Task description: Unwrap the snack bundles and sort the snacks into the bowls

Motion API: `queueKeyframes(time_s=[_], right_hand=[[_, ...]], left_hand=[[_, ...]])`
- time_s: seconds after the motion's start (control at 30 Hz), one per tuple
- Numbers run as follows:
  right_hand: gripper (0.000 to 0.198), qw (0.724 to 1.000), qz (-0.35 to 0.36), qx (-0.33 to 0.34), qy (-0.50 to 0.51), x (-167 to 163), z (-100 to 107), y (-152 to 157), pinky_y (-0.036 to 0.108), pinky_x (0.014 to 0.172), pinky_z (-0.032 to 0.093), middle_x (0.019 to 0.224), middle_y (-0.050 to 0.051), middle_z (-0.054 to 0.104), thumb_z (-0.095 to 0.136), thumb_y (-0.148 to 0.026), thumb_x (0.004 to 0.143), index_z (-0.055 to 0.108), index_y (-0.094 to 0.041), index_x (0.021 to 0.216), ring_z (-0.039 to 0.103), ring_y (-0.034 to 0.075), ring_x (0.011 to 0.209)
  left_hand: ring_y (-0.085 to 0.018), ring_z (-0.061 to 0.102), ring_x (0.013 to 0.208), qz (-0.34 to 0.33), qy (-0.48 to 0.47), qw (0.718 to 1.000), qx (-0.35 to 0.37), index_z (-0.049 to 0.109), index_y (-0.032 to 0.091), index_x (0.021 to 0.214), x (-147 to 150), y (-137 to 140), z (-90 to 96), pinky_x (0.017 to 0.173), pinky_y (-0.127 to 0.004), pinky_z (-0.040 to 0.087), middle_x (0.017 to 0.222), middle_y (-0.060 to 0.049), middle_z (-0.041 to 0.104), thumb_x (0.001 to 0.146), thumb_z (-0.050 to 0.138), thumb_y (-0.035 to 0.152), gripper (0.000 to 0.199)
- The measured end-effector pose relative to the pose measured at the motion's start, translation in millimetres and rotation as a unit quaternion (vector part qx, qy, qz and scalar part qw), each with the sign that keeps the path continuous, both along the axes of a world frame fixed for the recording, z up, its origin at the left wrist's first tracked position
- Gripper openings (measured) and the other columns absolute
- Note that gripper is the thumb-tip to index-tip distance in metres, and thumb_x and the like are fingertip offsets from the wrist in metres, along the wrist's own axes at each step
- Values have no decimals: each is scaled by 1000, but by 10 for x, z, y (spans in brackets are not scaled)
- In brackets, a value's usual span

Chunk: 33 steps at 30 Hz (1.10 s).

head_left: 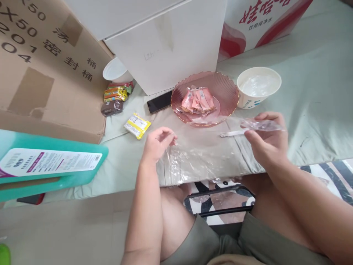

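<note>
Over the cloth near its front edge, a sheet of clear plastic film (190, 160) spreads between my two hands. My left hand (158, 145) is closed in a pinch at the film's left end. Thumb and fingers of my right hand (271, 141) are closed on bunched clear plastic (261, 125), and a thin whitish strip (234, 133) sticks out leftward from that grip. Just beyond the film lies a pink scalloped plate (226, 90) with several small pink packets (199, 100) on it. A white paper tub (249, 101) with clear plastic inside stands beyond my right hand.
A yellow-and-white packet (137, 126) and a dark phone (160, 102) lie left of the plate. Several wrapped snacks (116, 94) sit by a white tub (116, 71). A cardboard box (74, 106), a white box (176, 48) and a green container (96, 154) stand around.
</note>
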State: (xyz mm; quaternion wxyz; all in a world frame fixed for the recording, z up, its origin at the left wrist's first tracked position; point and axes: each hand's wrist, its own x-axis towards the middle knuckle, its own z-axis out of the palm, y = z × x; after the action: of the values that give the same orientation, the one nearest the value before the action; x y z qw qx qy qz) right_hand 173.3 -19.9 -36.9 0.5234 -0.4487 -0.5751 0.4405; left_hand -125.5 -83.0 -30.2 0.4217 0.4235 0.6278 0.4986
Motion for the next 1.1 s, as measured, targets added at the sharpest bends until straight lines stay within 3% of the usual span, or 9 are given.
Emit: queueKeyframes(time_s=[0.07,0.17,0.4,0.47,0.63,0.77,0.93,1.0,1.1], right_hand=[[49,996,90,-14,5,7,-24,18,39,79,57,88,1,70,86,-53,67,58,-30,100,68,22,84],[27,986,150,-22,-71,-4,-57,34,37,79,56,85,2,70,80,-42,75,62,-25,83,68,20,83],[25,993,3,-114,-10,8,5,47,29,54,52,63,-5,64,74,-34,81,50,-27,85,62,15,52],[22,993,-1,-111,26,44,11,69,29,52,51,68,-5,64,73,-34,81,52,-27,87,60,14,51],[23,991,15,-84,102,141,-15,140,28,46,41,114,2,65,75,-31,72,54,-23,68,50,6,50],[20,983,42,-98,150,178,49,157,28,49,40,108,2,64,76,-30,65,58,-21,62,49,7,53],[14,979,36,-133,153,165,103,179,31,59,46,91,6,63,71,-30,61,61,-23,54,57,17,72],[20,981,27,-129,140,155,78,188,31,60,48,83,7,60,67,-37,67,60,-23,54,58,20,77],[15,984,23,-154,85,144,25,182,28,57,44,84,2,59,72,-33,69,63,-25,78,55,15,69]], left_hand=[[-12,64,54,75,-15,995,63,67,22,78,12,33,8,53,-25,54,68,1,69,70,83,43,28],[-11,62,51,118,-37,987,101,65,24,83,15,101,30,50,-23,53,68,3,68,69,84,48,33],[-12,49,31,53,-29,998,27,67,25,86,-9,166,25,33,-22,37,42,8,50,71,82,53,35],[-12,53,36,41,-55,997,20,67,25,86,0,161,42,36,-22,41,47,7,55,67,84,48,35],[-11,62,55,89,-101,989,66,62,22,69,30,195,84,54,-23,54,64,2,64,63,73,26,13],[-13,65,62,110,-135,985,22,60,21,65,12,261,58,60,-25,57,71,-1,66,62,63,24,6],[-13,64,59,121,-161,979,-38,59,19,68,-7,325,-4,55,-25,55,70,-1,64,68,70,43,26],[-11,65,60,113,-139,983,-45,58,20,73,7,328,-4,55,-23,54,75,1,64,61,79,34,28],[-12,69,70,87,-113,989,-46,59,21,85,37,313,33,54,-21,55,95,1,66,53,78,17,38]])
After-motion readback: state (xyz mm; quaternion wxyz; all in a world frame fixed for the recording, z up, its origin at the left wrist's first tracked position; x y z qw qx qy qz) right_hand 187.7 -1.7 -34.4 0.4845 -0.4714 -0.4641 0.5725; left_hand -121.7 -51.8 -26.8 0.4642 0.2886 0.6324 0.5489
